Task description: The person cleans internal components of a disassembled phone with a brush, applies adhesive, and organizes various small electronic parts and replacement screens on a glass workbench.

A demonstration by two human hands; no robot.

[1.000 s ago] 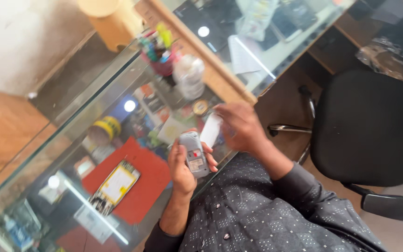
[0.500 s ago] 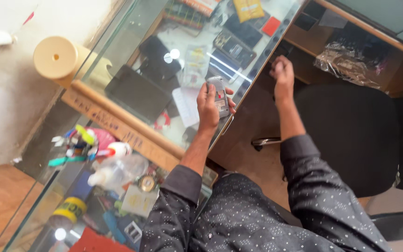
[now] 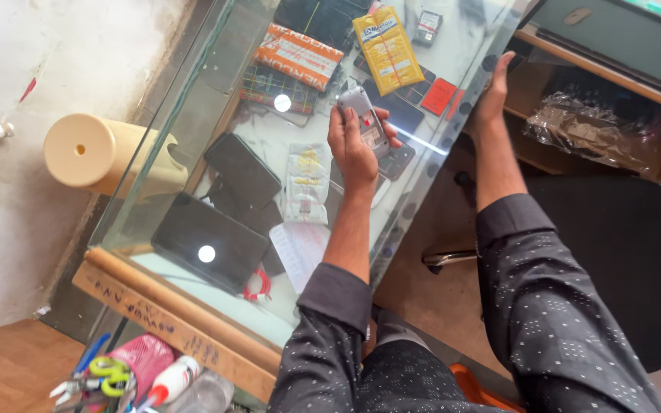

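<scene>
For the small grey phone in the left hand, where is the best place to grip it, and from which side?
Grip the small grey phone across its long edges near the lower half, as the left hand does, coming from behind it. The body is narrow and flat, so this likely leaves the screen and keys uncovered.

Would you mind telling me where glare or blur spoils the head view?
Head view: round lamp reflections glare on the glass counter top, one over the dark tablet; the left hand and its small phone are sharp; right hand slightly soft.
</scene>
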